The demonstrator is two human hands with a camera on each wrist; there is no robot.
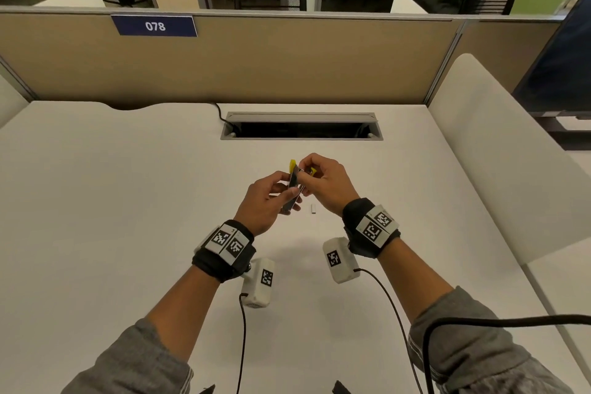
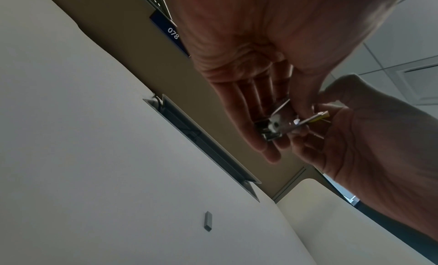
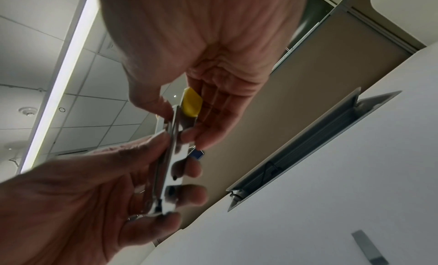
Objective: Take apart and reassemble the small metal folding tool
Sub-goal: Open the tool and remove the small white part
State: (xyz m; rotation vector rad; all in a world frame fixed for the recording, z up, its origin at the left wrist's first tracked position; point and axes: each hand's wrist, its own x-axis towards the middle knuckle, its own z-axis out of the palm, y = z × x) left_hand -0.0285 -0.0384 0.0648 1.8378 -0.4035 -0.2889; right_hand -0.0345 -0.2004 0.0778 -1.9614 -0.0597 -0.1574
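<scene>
The small metal folding tool (image 1: 292, 189) is a shiny flat steel body with yellow plastic parts at its far end, and it is held above the white desk (image 1: 128, 217). My left hand (image 1: 271, 198) grips its lower body, fingers curled round it (image 3: 170, 184). My right hand (image 1: 319, 182) pinches the top end beside the yellow tab (image 3: 190, 104). In the left wrist view the tool's end (image 2: 276, 125) shows a white pivot and a thin opened blade (image 2: 310, 119) with a yellow tip. A small grey metal bar (image 1: 313, 208) lies on the desk just under the hands.
An open cable tray slot (image 1: 302, 126) is set in the desk behind the hands. A tan partition (image 1: 256, 57) with a blue "078" sign (image 1: 155, 25) stands at the back. White side panels border the desk. Black cables (image 1: 393, 307) run from the wrist units toward me.
</scene>
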